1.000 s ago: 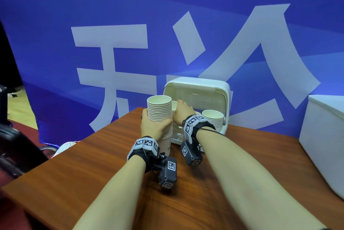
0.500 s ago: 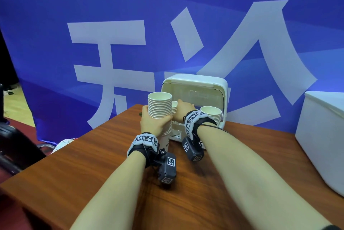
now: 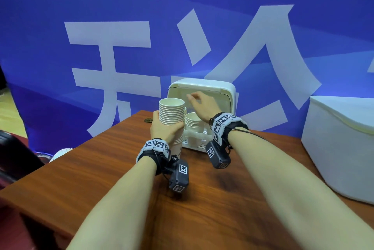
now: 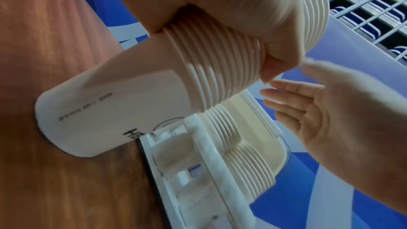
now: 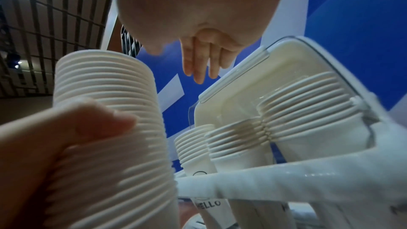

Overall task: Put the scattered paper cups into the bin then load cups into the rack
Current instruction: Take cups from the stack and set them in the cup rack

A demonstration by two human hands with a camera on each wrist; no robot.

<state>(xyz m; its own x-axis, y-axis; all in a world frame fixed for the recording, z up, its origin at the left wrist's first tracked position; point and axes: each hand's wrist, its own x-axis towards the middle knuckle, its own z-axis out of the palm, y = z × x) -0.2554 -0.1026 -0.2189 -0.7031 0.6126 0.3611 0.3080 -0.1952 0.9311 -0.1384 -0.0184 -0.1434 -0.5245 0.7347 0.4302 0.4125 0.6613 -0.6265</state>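
Observation:
A tall stack of white paper cups stands on the wooden table, just left of the white cup rack. My left hand grips this stack around its middle; the left wrist view shows the fingers wrapped round the stack's rims. My right hand hovers above the rack with straight, relaxed fingers and holds nothing. Shorter cup stacks sit in the rack's slots, and up close they lean beside each other. The rack's lid is tipped up and back.
A large white bin stands at the table's right edge. A blue banner with white characters hangs close behind the table. A dark chair is off the left edge, with a small object on the floor near it.
My right hand has lifted off the stacks in the rack and now hangs higher, in front of the lid, empty. My left hand keeps gripping the tall stack in place.

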